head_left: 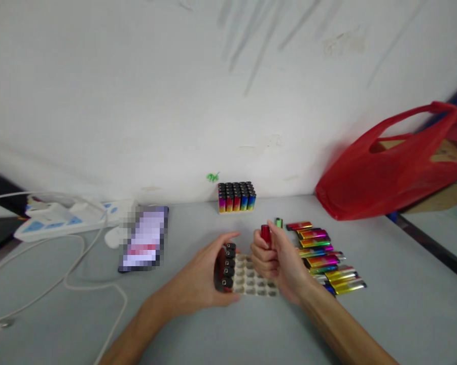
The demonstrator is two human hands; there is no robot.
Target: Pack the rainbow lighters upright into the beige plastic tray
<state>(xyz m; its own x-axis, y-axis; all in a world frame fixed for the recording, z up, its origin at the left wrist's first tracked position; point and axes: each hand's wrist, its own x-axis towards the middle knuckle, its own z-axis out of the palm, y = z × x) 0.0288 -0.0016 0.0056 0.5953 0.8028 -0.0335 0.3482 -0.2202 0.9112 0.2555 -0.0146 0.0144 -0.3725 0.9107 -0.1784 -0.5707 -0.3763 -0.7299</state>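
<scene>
A pale tray [250, 279] with rows of round holes lies on the table, its left column filled with several upright black-topped lighters [229, 263]. My left hand [196, 276] curves around the tray's left side, thumb and fingers apart, against those lighters. Over the tray's right part, my right hand [279, 258] is closed around a red lighter [265, 233], whose upper end sticks out of the fist. Just beyond that hand a green lighter [279, 222] shows partly. To the right, several shiny multicoloured lighters [321, 261] lie flat in a loose column.
A block of upright lighters [237, 197] stands by the wall. At the left are a phone [146, 238], a power strip [57, 220] and white cables [84, 253]. A red plastic bag [380, 172] with cardboard inside sits at the back right.
</scene>
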